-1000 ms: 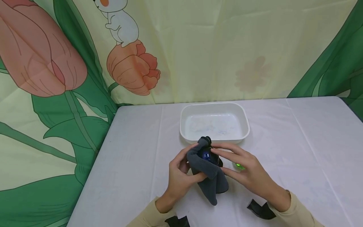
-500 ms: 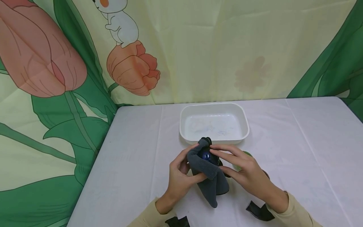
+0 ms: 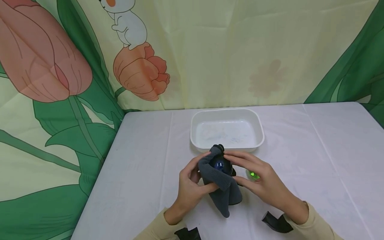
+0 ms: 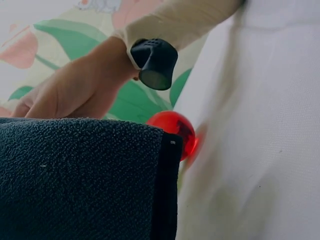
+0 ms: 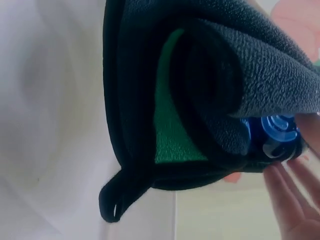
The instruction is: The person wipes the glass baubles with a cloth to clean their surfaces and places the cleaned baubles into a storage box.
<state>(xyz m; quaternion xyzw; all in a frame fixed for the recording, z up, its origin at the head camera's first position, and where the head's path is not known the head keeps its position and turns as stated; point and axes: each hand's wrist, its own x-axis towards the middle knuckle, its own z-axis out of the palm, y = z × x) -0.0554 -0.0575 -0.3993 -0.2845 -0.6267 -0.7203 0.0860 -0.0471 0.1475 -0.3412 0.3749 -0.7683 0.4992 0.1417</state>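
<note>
My left hand [image 3: 195, 186] grips a dark grey towel [image 3: 217, 176] from its left side, the thumb lying across the front fold. Nestled inside the towel is a shiny blue ball [image 3: 221, 164], partly covered by the cloth. On the other side my right hand [image 3: 261, 176] pinches the ball, fingers at its top and thumb lower down. The right wrist view gives the towel's black hem, a hanging loop [image 5: 117, 200] and a green patch [image 5: 172, 120], with the blue ball [image 5: 277, 135] peeking from the fold.
A white rectangular tub [image 3: 226, 146] stands behind the hands. A green ball [image 3: 253, 174] lies on the white-covered table, mostly behind the right hand. In the left wrist view a red ball [image 4: 172, 127] shows past the towel's edge. A flower-printed curtain [image 3: 210, 53] hangs behind.
My right hand shifts slightly left, then back right, hiding and showing the green ball. A bit more of the blue ball shows now. The left hand keeps its place on the towel.
</note>
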